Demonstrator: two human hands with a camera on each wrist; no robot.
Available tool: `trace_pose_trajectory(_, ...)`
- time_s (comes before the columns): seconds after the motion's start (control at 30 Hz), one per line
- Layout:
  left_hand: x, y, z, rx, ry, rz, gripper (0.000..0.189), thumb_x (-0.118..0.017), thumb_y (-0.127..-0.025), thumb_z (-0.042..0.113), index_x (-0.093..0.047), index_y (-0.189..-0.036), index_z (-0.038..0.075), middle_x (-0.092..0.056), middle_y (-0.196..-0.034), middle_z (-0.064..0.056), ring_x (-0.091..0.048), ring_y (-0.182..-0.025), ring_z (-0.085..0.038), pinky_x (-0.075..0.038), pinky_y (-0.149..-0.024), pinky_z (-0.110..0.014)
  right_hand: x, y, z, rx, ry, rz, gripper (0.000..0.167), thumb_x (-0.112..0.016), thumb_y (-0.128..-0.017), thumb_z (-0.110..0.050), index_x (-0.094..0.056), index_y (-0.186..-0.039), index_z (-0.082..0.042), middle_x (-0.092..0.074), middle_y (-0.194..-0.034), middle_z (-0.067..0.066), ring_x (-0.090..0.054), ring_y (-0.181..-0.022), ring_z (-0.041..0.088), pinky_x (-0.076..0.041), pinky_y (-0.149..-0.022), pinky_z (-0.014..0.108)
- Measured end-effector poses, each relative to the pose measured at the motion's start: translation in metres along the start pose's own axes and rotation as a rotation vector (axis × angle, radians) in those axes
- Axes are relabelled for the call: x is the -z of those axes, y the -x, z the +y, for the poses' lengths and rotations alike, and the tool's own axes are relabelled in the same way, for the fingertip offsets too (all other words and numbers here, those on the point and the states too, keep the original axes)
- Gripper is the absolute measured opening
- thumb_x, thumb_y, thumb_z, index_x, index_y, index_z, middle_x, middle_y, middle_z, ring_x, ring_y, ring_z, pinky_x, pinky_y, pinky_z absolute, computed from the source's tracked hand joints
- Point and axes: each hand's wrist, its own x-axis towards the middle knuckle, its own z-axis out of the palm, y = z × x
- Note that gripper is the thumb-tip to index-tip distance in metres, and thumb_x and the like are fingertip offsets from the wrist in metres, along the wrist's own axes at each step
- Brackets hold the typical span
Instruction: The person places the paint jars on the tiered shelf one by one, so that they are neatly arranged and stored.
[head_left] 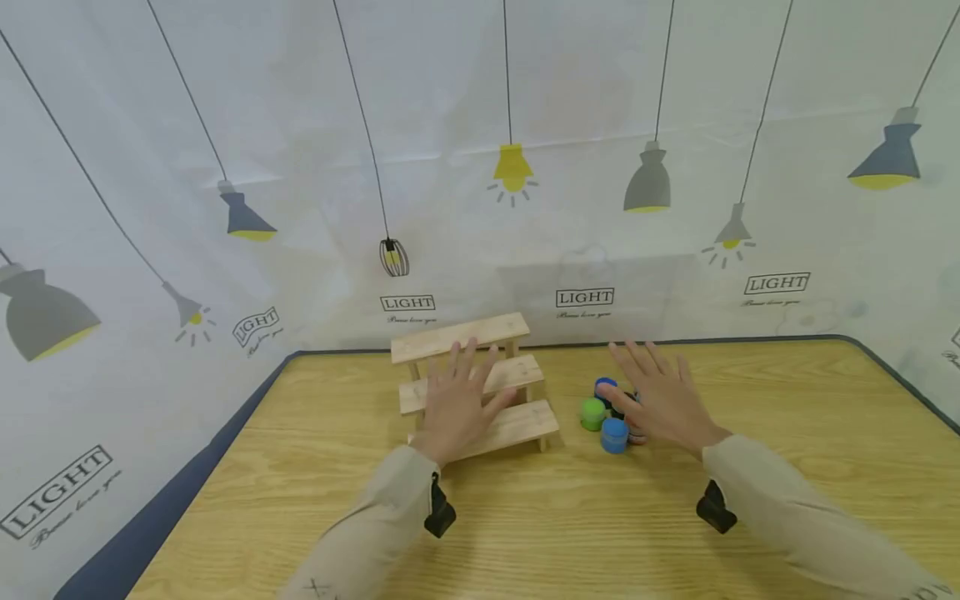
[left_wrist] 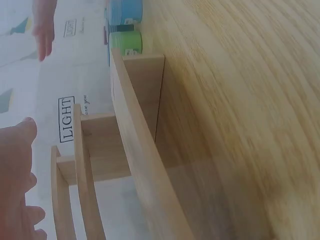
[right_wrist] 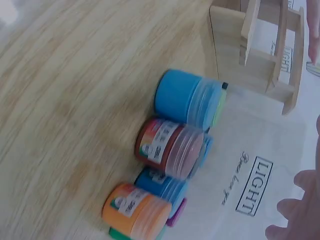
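Note:
My left hand [head_left: 459,408], fingers spread, is held over a three-step wooden rack [head_left: 517,423] and holds nothing. My right hand [head_left: 663,404] is spread as well, above a cluster of small paint jars, partly covering them. In the head view a green jar [head_left: 592,414], a blue jar [head_left: 614,435] and a dark blue jar [head_left: 605,387] show beside the rack. The right wrist view shows a light blue jar [right_wrist: 180,96], a brown jar [right_wrist: 159,142] and an orange jar [right_wrist: 132,207], with clear-looking upper parts; others behind are partly hidden.
A wood-grain table [head_left: 570,533] bears the rack and jars. Behind it hangs a pale cloth [head_left: 450,192] printed with lamps and the word LIGHT. The cloth also closes in both sides. The rack stands near the table's back edge, left of the jars.

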Motion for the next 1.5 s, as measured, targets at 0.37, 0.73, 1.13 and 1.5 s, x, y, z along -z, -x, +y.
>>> trace_pose_trajectory(0.37,0.013,0.017,-0.031,0.005,0.073,0.060,0.066,-0.036,-0.088,0.056,-0.025,-0.141,0.019,-0.015,-0.145,-0.012,-0.008,-0.132,-0.030,-0.001,-0.099,-0.058,0.028,0.011,0.039,-0.116,-0.077,0.026,0.073,-0.035,-0.090,-0.053,-0.011,-0.143,-0.009,-0.011,-0.143,0.024,-0.004,-0.128,0.045,0.005,-0.090,0.067)
trace_pose_trajectory(0.73,0.029,0.035,-0.069,0.097,0.125,0.089,0.071,-0.040,-0.085,0.058,-0.022,-0.142,0.019,-0.016,-0.145,-0.011,-0.005,-0.133,-0.029,-0.002,-0.095,-0.063,0.030,0.023,0.071,-0.109,-0.215,-0.003,0.069,-0.040,-0.092,-0.042,-0.010,-0.142,-0.006,-0.009,-0.142,0.027,-0.007,-0.125,0.049,0.006,-0.088,0.068)
trace_pose_trajectory(1.13,0.026,0.061,-0.101,0.201,0.309,0.102,0.073,-0.051,-0.084,0.051,-0.022,-0.142,0.019,-0.013,-0.146,-0.011,-0.005,-0.132,-0.033,0.002,-0.096,-0.061,0.021,0.033,0.087,-0.212,-0.386,-0.138,0.072,-0.038,-0.092,-0.047,-0.007,-0.142,-0.005,-0.011,-0.141,0.029,-0.014,-0.120,0.053,-0.018,-0.087,0.066)
trace_pose_trajectory(1.5,0.010,0.071,-0.113,0.305,0.560,-0.006,0.076,-0.054,-0.083,0.049,-0.019,-0.142,0.016,-0.011,-0.145,-0.015,-0.015,-0.129,-0.037,-0.018,-0.096,-0.059,0.001,0.031,0.098,-0.208,-0.427,-0.118,0.060,-0.041,-0.094,-0.034,-0.026,-0.134,0.008,-0.025,-0.133,0.033,-0.028,-0.116,0.051,-0.031,-0.087,0.059)
